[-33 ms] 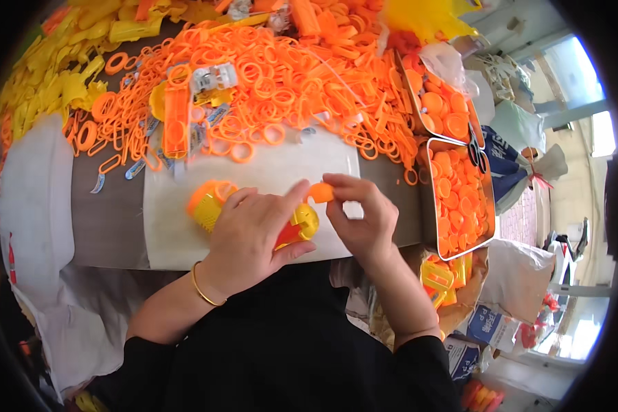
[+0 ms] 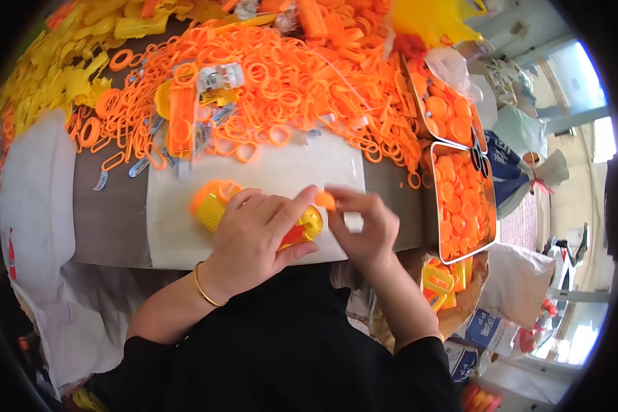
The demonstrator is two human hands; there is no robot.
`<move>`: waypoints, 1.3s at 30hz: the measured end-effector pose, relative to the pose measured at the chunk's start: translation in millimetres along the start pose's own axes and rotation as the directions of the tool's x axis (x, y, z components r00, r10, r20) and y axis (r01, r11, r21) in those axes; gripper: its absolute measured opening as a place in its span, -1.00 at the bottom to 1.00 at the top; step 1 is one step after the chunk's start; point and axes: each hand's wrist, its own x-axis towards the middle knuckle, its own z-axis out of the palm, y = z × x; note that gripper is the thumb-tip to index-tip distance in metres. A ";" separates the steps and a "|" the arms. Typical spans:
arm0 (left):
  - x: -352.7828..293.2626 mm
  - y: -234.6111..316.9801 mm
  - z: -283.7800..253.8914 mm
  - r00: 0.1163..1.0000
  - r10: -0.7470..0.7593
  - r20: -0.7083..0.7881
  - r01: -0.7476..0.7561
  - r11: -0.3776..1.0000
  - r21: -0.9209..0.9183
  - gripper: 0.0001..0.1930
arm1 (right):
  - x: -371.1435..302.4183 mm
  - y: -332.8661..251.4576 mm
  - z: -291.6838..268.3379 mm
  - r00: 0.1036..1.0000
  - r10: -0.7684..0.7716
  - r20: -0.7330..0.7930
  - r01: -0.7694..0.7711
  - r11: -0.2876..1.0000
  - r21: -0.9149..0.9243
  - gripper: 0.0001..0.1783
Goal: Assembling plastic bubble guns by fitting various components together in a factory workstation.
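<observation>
The left hand [image 2: 257, 230] is holding a yellow toy [image 2: 312, 221] down on a white sheet [image 2: 168, 230], close to the person's body. The hand lies over the middle of the toy, so only the ends stick out. The left end is yellow with an orange part [image 2: 215, 193], and the right end is round and yellow. A red part [image 2: 293, 236] shows just above the thumb.

The right hand [image 2: 365, 223] is pinching a small orange disc [image 2: 326, 200] with its fingers close together. The disc is right beside the left pointing finger, but it is too blurry to tell if they touch. The left arm wears a gold bangle [image 2: 204, 288].

The sheet lies on a grey worktop [image 2: 110, 230]. Behind the hands is a big pile of orange rings [image 2: 275, 82], and to its left is a heap of yellow pieces [image 2: 75, 65]. A long orange block [image 2: 181, 123] lies at the front of the ring pile.

On the right is a tray [image 2: 471, 251] full of round orange pieces [image 2: 453, 206]. Black scissors [image 2: 478, 154] lie at its back corner. Below the tray, a brown bag [image 2: 472, 288] holds yellow parts [image 2: 436, 278]
</observation>
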 end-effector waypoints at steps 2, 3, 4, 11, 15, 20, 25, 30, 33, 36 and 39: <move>-1.0 -3.1 4.9 0.994 0.100 -0.037 -0.099 0.995 0.009 -0.37 | -22.1 4.9 2.1 0.999 -0.035 0.019 0.031 0.985 0.168 -0.72; -0.1 -1.3 0.2 0.997 0.071 -0.009 -0.072 0.997 -0.018 -0.41 | -21.1 7.7 -2.6 0.996 -0.022 0.089 0.000 0.969 0.248 -0.73; -0.9 -2.6 0.7 0.998 0.069 -0.010 -0.070 0.997 -0.019 -0.41 | -17.6 8.1 -6.4 0.987 -0.016 0.158 -0.037 0.946 0.323 -0.74; -5.0 -9.0 2.0 0.991 0.027 -0.134 -0.041 0.994 -0.102 -0.45 | 20.8 -14.2 7.7 0.630 0.189 0.753 -0.651 0.657 0.380 -0.19; -5.9 -15.3 2.3 0.983 0.108 -0.147 -0.125 0.986 -0.111 -0.43 | 26.4 -10.9 6.8 0.664 0.135 0.735 -0.544 0.762 0.352 -0.18; -1.0 -9.6 1.1 0.985 0.125 -0.118 -0.136 0.987 -0.085 -0.45 | 55.0 -7.7 51.0 0.522 0.326 0.788 -0.849 0.288 0.443 -0.32; -7.6 -12.8 -3.0 0.999 -0.003 -0.039 -0.001 0.993 -0.122 -0.35 | 43.0 -11.8 45.1 0.756 0.303 0.580 -0.607 0.655 0.450 -0.42; -28.8 -6.4 -18.9 0.974 0.193 0.120 -0.194 0.981 0.004 -0.22 | 35.9 4.5 10.7 0.279 0.522 0.806 -0.955 0.237 0.177 -0.60; -22.2 -29.3 -19.1 0.988 0.154 -0.020 -0.155 0.980 -0.122 -0.23 | 61.2 25.5 -13.2 0.346 0.683 0.644 -0.911 0.410 0.055 -0.63; -19.0 -38.9 -20.3 0.982 -0.085 -0.169 -0.006 0.879 -0.476 -0.23 | 113.9 114.1 -74.3 0.831 0.541 -0.132 -0.519 0.666 -0.536 -0.65; -7.2 -37.7 -21.2 0.992 -0.060 -0.110 0.008 0.905 -0.425 -0.23 | 95.1 216.2 -136.4 0.709 0.700 0.086 -0.195 0.312 -0.930 -0.63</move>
